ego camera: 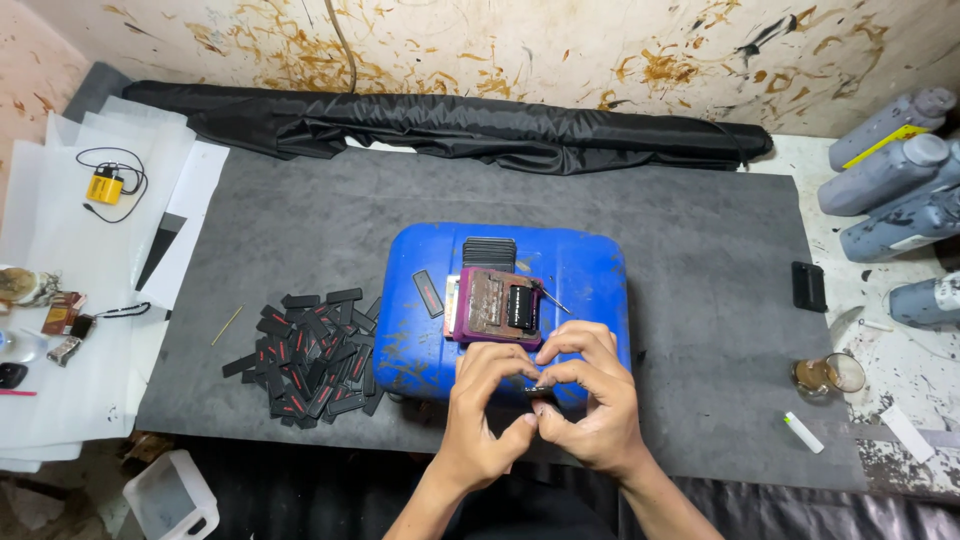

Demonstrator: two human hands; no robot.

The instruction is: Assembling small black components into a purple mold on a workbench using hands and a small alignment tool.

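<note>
While a long black roll (450, 128) lies along the far wall, a grey mat (700, 270) covers the table and bears a blue container (590, 265) with a purple mould (497, 305) on top. Left of it lies a heap of black tags (305, 365). Near its front edge, the left hand (490, 415) and right hand (590, 400) together pinch a small black piece (535, 389) between fingertips

A jig (497, 303) sits on a canister (580, 270), with a pile of tabs (305, 365) on the mat (700, 230) to its left.
</note>
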